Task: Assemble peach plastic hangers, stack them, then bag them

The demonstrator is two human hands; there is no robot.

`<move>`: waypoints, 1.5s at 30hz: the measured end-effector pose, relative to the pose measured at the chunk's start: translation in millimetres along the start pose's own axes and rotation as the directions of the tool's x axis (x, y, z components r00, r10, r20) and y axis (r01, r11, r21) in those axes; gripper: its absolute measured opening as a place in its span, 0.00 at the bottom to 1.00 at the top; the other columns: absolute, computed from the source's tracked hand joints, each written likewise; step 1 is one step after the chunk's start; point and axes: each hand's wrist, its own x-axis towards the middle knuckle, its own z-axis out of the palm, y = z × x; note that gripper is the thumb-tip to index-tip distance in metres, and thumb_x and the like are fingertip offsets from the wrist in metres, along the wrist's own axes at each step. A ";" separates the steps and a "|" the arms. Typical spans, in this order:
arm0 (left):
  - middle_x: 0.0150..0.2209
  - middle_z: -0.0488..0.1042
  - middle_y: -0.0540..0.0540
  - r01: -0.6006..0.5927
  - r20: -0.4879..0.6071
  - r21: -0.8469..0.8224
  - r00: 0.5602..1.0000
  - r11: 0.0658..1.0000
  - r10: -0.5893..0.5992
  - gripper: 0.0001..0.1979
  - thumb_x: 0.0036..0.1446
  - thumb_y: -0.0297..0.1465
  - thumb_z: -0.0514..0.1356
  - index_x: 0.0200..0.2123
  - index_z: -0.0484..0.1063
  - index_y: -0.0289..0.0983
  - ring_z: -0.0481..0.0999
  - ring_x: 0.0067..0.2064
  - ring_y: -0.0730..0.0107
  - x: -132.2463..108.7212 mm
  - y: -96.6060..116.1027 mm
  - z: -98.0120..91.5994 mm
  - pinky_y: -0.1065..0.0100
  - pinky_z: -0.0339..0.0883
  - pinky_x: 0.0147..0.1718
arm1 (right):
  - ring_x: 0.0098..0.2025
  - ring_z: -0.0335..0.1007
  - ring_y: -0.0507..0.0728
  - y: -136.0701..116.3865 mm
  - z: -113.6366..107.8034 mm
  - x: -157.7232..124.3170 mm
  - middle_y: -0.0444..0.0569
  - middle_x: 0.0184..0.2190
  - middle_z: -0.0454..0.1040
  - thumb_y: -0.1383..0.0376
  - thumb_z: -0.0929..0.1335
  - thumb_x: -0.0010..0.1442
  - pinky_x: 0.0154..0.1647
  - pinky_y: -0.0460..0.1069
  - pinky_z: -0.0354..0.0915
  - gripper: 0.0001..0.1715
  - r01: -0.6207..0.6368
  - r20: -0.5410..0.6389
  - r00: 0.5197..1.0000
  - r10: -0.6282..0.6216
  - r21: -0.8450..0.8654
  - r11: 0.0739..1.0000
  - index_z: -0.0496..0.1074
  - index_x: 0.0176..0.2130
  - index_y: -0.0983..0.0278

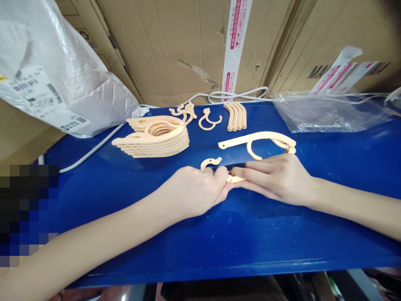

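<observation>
My left hand and my right hand meet at the middle of the blue table, both pinched on a peach plastic hanger part that lies between the fingertips. A small hook piece pokes out above my left fingers. Just behind my right hand lies a larger peach hanger arm with a hook.
A stack of assembled peach hangers sits at the back left, with loose hooks and a bundle of curved bars behind. A white plastic bag, clear bag, white cable and cardboard boxes border the table.
</observation>
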 end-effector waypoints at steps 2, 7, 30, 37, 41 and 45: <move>0.17 0.68 0.49 0.001 0.011 -0.023 1.000 1.000 -0.001 0.19 0.69 0.33 0.45 0.30 0.68 0.34 0.69 0.15 0.68 0.5 -0.4 0.3 0.70 0.49 0.13 | 0.20 0.66 0.45 -0.5 -0.7 0.0 0.40 0.23 0.75 0.60 0.62 0.70 0.18 0.45 0.54 0.16 0.005 -0.012 1.000 -0.005 -0.023 1.000 0.75 0.43 0.65; 0.23 0.75 0.45 0.036 0.148 -0.076 0.989 0.996 -0.025 0.19 0.70 0.35 0.45 0.33 0.69 0.32 0.72 0.17 0.66 2.3 0.1 -2.6 0.69 0.51 0.14 | 0.17 0.61 0.45 -3.3 -3.1 1.0 0.38 0.18 0.71 0.60 0.65 0.68 0.18 0.44 0.53 0.13 0.006 -0.079 0.997 -0.017 -0.140 0.990 0.75 0.39 0.65; 0.35 0.80 0.44 0.133 0.333 -0.141 0.940 0.981 -0.079 0.21 0.71 0.42 0.46 0.50 0.67 0.30 0.78 0.23 0.61 4.4 1.5 -10.4 0.68 0.52 0.16 | 0.18 0.58 0.46 -4.5 -1.8 0.8 0.36 0.18 0.68 0.61 0.65 0.67 0.19 0.44 0.52 0.10 0.045 -0.084 0.994 -0.063 -0.205 0.978 0.73 0.42 0.65; 0.36 0.80 0.43 0.139 0.306 -0.154 0.948 0.978 -0.086 0.22 0.71 0.42 0.45 0.48 0.69 0.30 0.78 0.22 0.61 2.4 0.0 -5.5 0.67 0.51 0.16 | 0.18 0.58 0.46 -4.7 -1.3 0.6 0.36 0.18 0.68 0.61 0.66 0.67 0.19 0.44 0.53 0.09 0.040 -0.093 0.994 -0.060 -0.205 0.978 0.73 0.42 0.64; 0.36 0.80 0.42 0.131 0.289 -0.137 0.953 0.982 -0.087 0.22 0.70 0.42 0.47 0.46 0.71 0.30 0.78 0.23 0.62 2.0 -0.9 -4.4 0.68 0.50 0.16 | 0.18 0.58 0.45 -4.6 -1.8 0.2 0.35 0.18 0.67 0.61 0.66 0.67 0.19 0.44 0.54 0.09 0.037 -0.089 0.994 -0.056 -0.204 0.978 0.73 0.41 0.63; 0.36 0.80 0.41 0.115 0.257 -0.114 0.963 0.987 -0.083 0.22 0.70 0.43 0.48 0.44 0.72 0.30 0.77 0.21 0.65 3.2 -1.3 -4.7 0.69 0.47 0.15 | 0.18 0.58 0.46 -4.4 -2.3 -0.1 0.35 0.17 0.66 0.61 0.66 0.67 0.19 0.44 0.54 0.09 0.040 -0.089 0.994 -0.060 -0.211 0.977 0.73 0.42 0.63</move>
